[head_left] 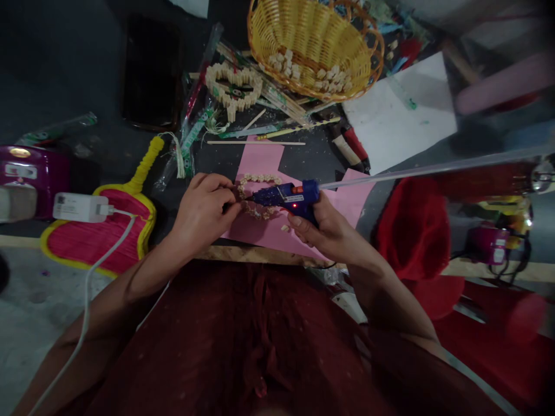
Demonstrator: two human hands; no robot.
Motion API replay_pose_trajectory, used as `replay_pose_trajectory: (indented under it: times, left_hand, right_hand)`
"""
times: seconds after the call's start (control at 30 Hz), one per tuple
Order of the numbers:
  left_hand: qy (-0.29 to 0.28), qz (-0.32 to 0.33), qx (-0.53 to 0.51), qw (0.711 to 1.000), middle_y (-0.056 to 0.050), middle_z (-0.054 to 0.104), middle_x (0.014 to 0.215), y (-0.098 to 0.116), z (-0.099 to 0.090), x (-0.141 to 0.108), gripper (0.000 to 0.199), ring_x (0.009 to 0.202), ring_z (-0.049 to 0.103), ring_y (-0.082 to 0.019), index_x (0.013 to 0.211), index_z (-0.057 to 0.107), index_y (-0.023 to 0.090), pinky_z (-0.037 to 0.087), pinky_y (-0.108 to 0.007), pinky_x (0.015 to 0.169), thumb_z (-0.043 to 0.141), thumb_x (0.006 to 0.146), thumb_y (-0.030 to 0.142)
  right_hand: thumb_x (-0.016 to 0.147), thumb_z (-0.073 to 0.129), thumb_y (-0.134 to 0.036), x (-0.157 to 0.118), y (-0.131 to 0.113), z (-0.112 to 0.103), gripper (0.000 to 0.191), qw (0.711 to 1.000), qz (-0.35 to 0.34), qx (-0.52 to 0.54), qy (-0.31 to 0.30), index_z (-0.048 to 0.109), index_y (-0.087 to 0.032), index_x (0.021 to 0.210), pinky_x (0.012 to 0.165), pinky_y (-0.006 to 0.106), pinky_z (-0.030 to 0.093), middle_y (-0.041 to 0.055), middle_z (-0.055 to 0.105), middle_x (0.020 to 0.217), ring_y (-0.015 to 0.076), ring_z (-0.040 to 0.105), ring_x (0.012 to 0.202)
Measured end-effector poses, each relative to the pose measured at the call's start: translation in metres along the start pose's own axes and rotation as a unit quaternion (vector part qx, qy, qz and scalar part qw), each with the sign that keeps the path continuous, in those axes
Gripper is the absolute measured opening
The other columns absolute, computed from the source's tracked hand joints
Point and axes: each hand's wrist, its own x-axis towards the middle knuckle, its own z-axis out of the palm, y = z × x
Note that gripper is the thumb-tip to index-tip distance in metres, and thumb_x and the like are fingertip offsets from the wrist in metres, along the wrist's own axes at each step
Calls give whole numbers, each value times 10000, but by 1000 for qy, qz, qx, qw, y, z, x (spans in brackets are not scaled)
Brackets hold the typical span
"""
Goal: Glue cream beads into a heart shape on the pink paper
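My right hand (325, 225) is wrapped around a blue hot glue gun (299, 196), its small red light lit and a long clear glue stick (390, 174) running out of its back. The gun's dark nozzle points left, over a ring of small pale wooden pieces (260, 179) lying on pink paper (260, 159). At the ring's left edge, close to the nozzle tip, the fingers of my left hand (208, 208) are pinched together. What they hold, if anything, is hidden. One loose wooden piece (285, 228) lies below the gun.
Beyond the paper stands a yellow wicker basket (303, 34) with small wooden pieces. Before it are a wooden-piece frame (234, 86), thin sticks (255, 143) and pliers (349, 141). A phone (151, 72), pink-and-yellow fan (99, 225) and charger cable (89, 283) lie left; white paper (403, 115) lies right.
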Motion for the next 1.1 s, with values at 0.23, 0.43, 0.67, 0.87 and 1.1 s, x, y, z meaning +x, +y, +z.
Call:
replay_pose_trajectory:
  times: [0.23, 0.43, 0.67, 0.87, 1.1]
  left_hand:
    - [5, 11, 4, 1000, -67, 741, 1050, -1, 0, 0, 217, 1042, 667, -250, 753, 734, 207, 509, -457, 1015, 618, 935, 230]
    - [11, 14, 4, 1000, -58, 745, 1053, -2, 2, -1, 215, 1046, 666, -249, 744, 718, 214, 516, -455, 1001, 619, 935, 227]
    - [19, 25, 3, 999, -70, 747, 1052, -3, 3, -2, 203, 1045, 668, -253, 744, 717, 200, 520, -465, 1003, 624, 925, 205]
    - [3, 8, 0, 1000, -60, 741, 1081, -2, 2, -1, 198, 1062, 662, -253, 752, 717, 214, 509, -466, 1020, 631, 930, 223]
    - [2, 6, 4, 1000, -66, 740, 1068, -2, 3, -1, 206, 1045, 659, -256, 761, 731, 211, 506, -472, 1005, 619, 933, 221]
  right_hand:
    - [1051, 536, -539, 4, 2, 2, 521, 998, -1, -67, -10, 474, -197, 1439, 1132, 546, 535, 158, 634, 1363, 311, 624, 1284]
    - [1044, 522, -561, 2, 4, 3, 561, 996, 18, -83, -8, 458, -212, 1479, 1092, 542, 554, 156, 641, 1356, 331, 642, 1255]
    - [1045, 517, -576, 3, 3, 3, 571, 996, 26, -83, -20, 474, -221, 1491, 1114, 573, 533, 161, 642, 1363, 348, 624, 1286]
    - [1049, 528, -544, 0, 8, 3, 552, 995, 11, -95, -7, 462, -231, 1499, 1081, 558, 558, 153, 654, 1325, 337, 633, 1263]
    - [1056, 512, -552, 1, 7, -1, 549, 994, -32, -101, -1, 469, -229, 1498, 1132, 535, 529, 153, 618, 1406, 329, 601, 1329]
